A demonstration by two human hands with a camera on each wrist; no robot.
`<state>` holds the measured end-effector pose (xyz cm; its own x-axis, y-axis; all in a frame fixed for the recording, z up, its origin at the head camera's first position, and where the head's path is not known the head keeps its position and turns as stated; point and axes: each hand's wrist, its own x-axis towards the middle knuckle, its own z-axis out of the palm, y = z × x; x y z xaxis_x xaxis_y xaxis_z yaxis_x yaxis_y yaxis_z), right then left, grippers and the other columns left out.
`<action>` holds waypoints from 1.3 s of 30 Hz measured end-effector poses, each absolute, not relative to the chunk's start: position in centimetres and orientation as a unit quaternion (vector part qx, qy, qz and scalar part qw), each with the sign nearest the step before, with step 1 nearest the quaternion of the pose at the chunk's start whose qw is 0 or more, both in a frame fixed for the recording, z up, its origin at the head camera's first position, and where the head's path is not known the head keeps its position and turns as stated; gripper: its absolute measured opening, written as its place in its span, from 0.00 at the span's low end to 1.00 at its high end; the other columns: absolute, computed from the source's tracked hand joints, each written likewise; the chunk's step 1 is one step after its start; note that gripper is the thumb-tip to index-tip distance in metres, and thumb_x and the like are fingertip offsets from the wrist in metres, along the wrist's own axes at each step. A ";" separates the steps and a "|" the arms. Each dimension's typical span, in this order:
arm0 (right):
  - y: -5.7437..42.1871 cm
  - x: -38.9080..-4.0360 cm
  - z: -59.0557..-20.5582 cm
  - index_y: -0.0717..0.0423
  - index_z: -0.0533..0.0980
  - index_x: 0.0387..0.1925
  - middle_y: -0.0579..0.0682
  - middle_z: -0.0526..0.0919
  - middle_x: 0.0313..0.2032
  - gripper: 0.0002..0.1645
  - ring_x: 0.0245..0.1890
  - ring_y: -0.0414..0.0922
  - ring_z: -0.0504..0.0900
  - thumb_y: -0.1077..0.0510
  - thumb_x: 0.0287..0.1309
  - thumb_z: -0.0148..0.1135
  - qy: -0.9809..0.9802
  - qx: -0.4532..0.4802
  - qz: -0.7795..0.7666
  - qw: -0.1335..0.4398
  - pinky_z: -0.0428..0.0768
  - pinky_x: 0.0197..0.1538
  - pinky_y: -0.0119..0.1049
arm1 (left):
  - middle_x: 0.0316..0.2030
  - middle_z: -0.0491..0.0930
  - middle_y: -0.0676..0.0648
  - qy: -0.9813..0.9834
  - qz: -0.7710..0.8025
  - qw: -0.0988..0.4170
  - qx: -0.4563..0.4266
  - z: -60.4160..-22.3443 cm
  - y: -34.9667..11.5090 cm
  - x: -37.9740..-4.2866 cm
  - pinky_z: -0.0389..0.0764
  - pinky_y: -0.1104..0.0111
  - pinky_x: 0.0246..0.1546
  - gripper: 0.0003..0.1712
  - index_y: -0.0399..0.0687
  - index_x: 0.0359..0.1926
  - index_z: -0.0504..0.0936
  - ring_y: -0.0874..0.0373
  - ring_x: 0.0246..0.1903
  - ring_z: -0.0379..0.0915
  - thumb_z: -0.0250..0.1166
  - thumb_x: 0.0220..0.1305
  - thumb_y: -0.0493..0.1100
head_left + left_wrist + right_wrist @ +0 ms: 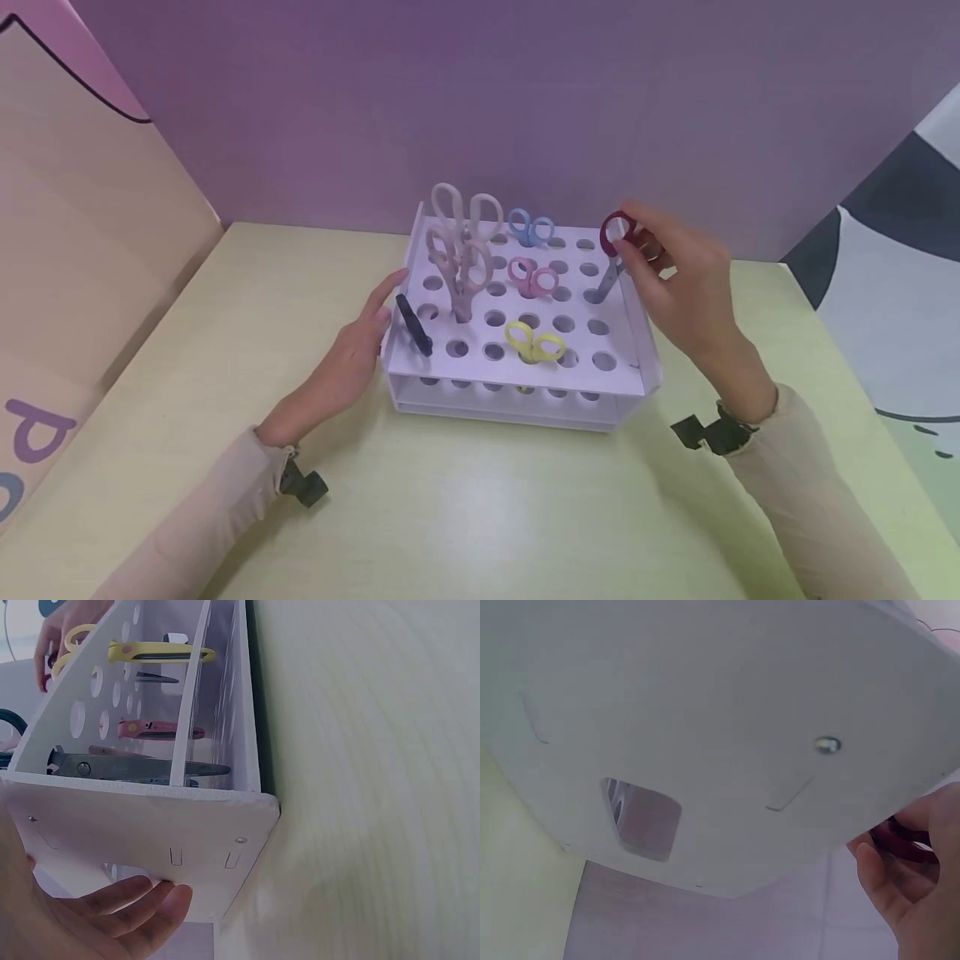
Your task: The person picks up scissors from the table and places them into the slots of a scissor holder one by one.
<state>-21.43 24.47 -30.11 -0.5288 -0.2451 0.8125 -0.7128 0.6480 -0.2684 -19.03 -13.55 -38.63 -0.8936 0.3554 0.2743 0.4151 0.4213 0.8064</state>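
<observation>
A white rack (517, 380) with rows of round holes stands on the table. My right hand (693, 292) pinches the dark red handle of a pair of scissors (608, 284). Its blades point down at a hole near the rack's right side; whether the tips are inside is hard to tell. Against the rack's left side wall rests my left hand (351, 354), its fingers extended along the panel, as the left wrist view also shows. Other scissors stand in the holes: white-handled (487, 200), pale pink-handled (487, 267), blue (528, 237), pink (532, 289), yellow (531, 353) and black (413, 325).
The pale yellow table (480, 508) runs around the rack, with a purple wall (510, 108) behind it. Printed panels flank both sides. The rack's side panel (705, 712) has a cutout and fills most of the right wrist view.
</observation>
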 end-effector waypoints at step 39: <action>24.1 -21.3 -31.0 0.56 0.76 0.52 0.54 0.87 0.35 0.20 0.26 0.44 0.79 0.66 0.59 0.68 -0.905 0.251 0.253 0.232 0.72 0.32 0.24 | 0.68 0.69 0.42 -0.838 -0.491 0.028 -0.237 -38.7 -13.4 -19.1 0.76 0.50 0.56 0.27 0.79 0.77 0.46 0.48 0.56 0.77 0.29 0.81 0.58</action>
<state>-21.31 24.12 -31.01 -0.7663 -0.3369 0.5470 -0.5717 0.7462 -0.3412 -19.05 -13.43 -38.74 -0.8864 0.3685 0.2803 0.4244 0.4050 0.8098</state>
